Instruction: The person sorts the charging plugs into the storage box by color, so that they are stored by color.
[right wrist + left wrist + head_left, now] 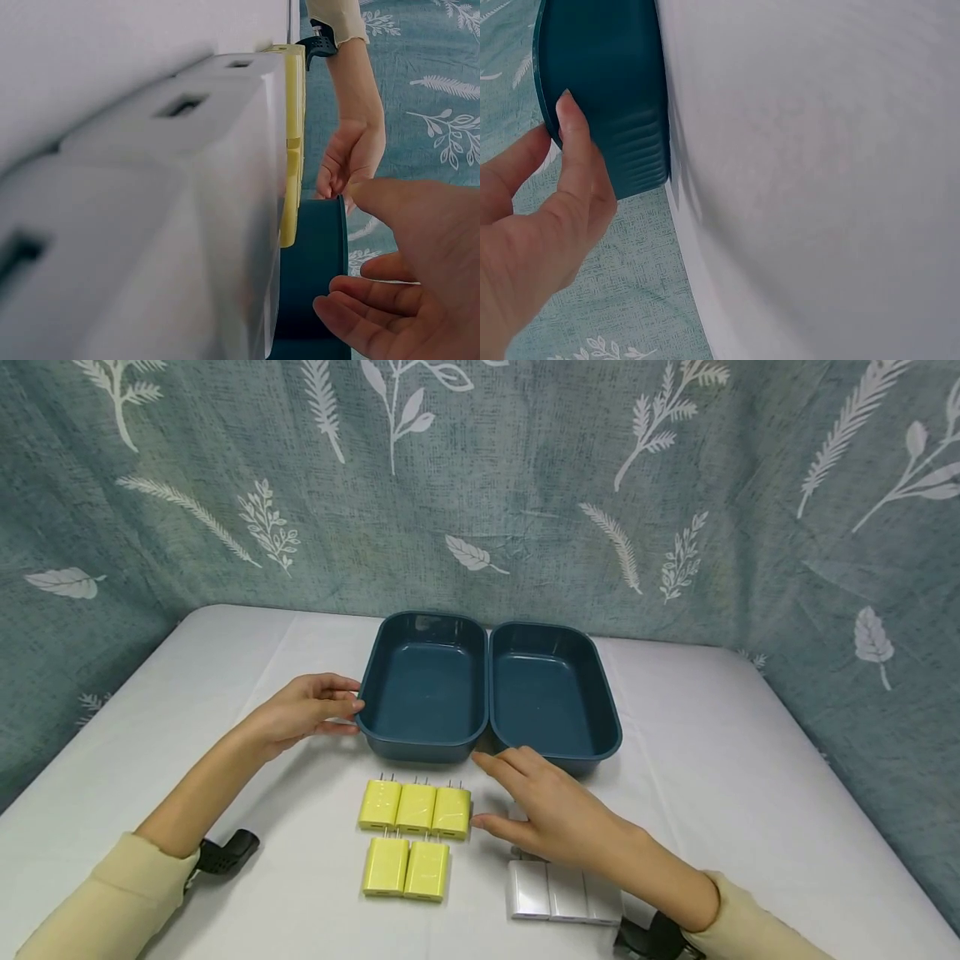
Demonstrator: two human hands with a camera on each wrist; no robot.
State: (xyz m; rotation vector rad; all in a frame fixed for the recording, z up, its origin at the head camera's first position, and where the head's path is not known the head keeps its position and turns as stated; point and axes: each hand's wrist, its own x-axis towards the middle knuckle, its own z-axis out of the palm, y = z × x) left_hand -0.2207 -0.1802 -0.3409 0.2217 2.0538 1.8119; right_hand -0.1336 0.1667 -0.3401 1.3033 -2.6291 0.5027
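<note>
Far left, the person's left hand [311, 710] is at the rim of a dark teal, round-cornered rectangular plastic bin [427, 693], thumb and fingers bent onto its edge in what looks like a light pinch. The bin holds nothing, and in front of it sit five glossy yellow plastic plug adapters with metal prongs: a back row of three [416, 810], a front row of two [386, 867], prongs toward the bins. Snug on the right, a matching dark teal plastic bin [551, 693], bare inside too! And here's the right hand [551, 810], fingers extended and nothing in its grasp, forefinger near the bins' front corners, thumb beside the right end of the yellow back row; whether it touches either can't be told. Under that forearm, a row of silvery-white block adapters [567, 893], three visible and partly covered, rests on the white tablecloth [712, 727]. This reads as the setting-up step: bins being squared side by side, adapters all outside. From here, the next move calls for the left fingers to let go of the rim cleanly, without dragging the bin, and the right hand to stay clear of those yellow plugs.
</note>
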